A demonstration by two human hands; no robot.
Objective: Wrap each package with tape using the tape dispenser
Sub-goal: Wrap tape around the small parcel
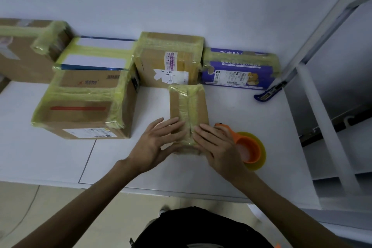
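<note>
Both hands lie flat with straight fingers on the small taped package (189, 110): left hand (159, 141) on its left half, right hand (216, 143) on its right; tape dispenser (249, 150) just right of the right hand

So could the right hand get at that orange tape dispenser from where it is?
Probably yes. The tape dispenser lies right beside the right hand with nothing between them, and that hand rests flat on the small box, holding nothing.

Six packages (188, 106), one tape dispenser (248, 148)
</note>
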